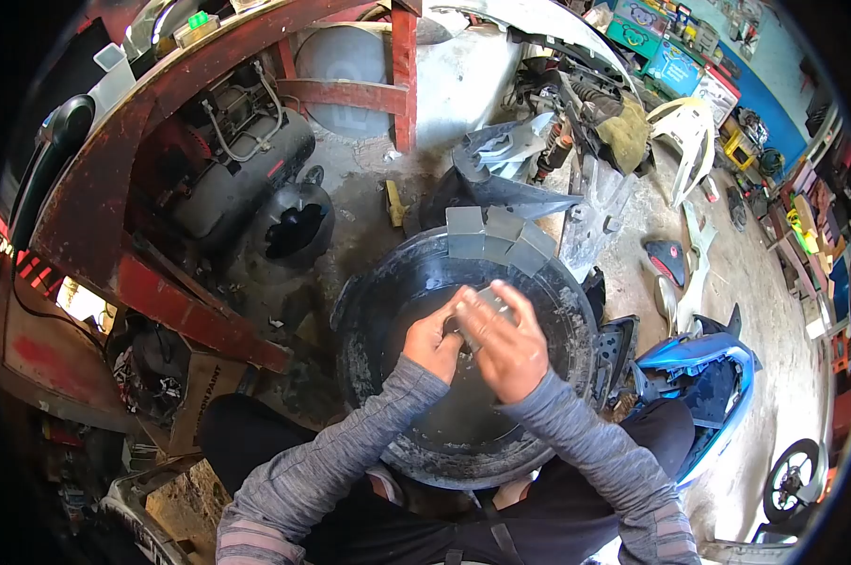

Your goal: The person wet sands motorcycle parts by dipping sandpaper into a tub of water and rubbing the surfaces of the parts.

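Observation:
Both my hands are close together above a round black tub (360, 377) that stands between my legs, with dark water (473, 414) in its bottom. My left hand (432, 344) has its fingers curled around the side of a small greyish piece (489, 299). Over the same piece lies my right hand (512, 348), fingers pressed together and slightly blurred. Most of the piece is hidden by my fingers, so its kind cannot be made out. Several grey rectangular sheets (487, 240) hang side by side over the tub's far rim.
Left of the tub are a red wooden bench (200, 320), an air compressor (242, 165) and a dark round container (296, 226). A blue motorcycle fairing (727, 400) lies at the right, near a wheel (791, 480). Motorcycle parts (586, 113) crowd the far floor.

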Motion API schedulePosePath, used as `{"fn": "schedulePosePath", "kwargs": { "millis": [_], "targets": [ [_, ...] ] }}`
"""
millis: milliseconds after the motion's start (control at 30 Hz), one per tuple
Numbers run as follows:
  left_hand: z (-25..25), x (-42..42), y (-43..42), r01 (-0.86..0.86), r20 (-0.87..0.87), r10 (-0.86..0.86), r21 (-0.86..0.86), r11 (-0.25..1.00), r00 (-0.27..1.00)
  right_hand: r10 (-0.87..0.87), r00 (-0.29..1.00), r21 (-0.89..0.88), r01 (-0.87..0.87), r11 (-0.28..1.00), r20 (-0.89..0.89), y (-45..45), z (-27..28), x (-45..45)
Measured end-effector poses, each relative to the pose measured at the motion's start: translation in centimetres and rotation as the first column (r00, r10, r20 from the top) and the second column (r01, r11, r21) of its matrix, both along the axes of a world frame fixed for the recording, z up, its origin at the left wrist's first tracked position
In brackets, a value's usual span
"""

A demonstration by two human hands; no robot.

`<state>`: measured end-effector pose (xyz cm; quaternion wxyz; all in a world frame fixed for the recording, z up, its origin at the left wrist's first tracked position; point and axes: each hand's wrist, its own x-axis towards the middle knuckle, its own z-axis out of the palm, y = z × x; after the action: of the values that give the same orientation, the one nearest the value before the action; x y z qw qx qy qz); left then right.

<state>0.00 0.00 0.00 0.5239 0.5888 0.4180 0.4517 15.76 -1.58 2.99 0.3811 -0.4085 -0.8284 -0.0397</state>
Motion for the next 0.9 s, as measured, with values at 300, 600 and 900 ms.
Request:
{"fn": "schedulePosePath", "kwargs": {
  "millis": [300,600,900],
  "targets": [
    [0.5,0.7,-0.3,0.001,-0.026,0.002,0.134,0.991,1.000,0.003,0.994,0.015,-0.005,1.000,0.106,0.4,1.8,2.0],
    [0.7,0.2,0.0,-0.059,-0.013,0.062,0.170,0.984,0.998,-0.055,0.997,-0.013,0.056,0.998,0.061,0.1,1.2,1.1],
    [0.7,0.0,0.1,-0.053,-0.041,0.061,0.173,0.983,0.997,-0.103,0.991,0.032,0.101,0.994,0.088,0.3,1.2,1.3]
  ]
}}
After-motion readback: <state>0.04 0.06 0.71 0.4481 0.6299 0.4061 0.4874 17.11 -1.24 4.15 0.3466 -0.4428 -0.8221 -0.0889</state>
